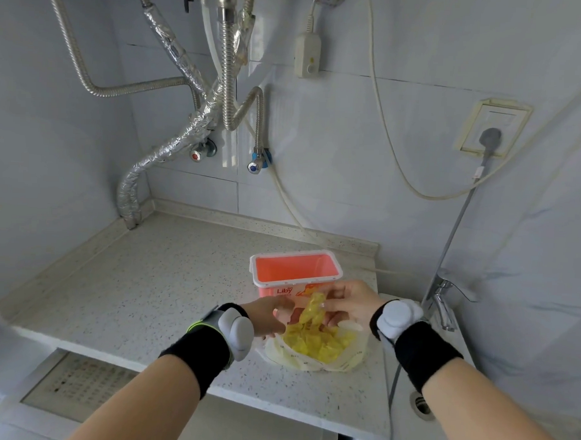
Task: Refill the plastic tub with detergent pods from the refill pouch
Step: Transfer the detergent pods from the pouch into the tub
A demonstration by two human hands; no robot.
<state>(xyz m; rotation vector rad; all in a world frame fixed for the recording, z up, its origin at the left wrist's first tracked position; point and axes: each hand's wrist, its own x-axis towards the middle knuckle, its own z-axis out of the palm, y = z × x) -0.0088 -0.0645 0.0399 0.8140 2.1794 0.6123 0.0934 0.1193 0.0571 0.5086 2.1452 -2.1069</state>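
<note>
Stretching beneath both forearms, the speckled pale bench (155, 281) carries everything, ending at a tiled wall where foil-wrapped pipes (173, 143) hang far beyond the left hand. Just past the fingers of both hands stands the pink plastic tub (295, 272), upright and lidless, its inside showing only bare pink walls. Below and between the two hands lies the translucent refill pouch (314, 352), slumped on the bench with its mouth turned up toward the hands and a heap of yellow detergent pods (314, 342) showing through it. A chrome tap (443, 297) sits just beyond the right wrist. The left hand (267, 314) has its fingers curled at the near left edge of the pouch mouth, gripping the film there. The right hand (349, 302) pinches a cluster of yellow pods (312, 308) lifted clear of the heap, held just in front of the tub's labelled wall.
</note>
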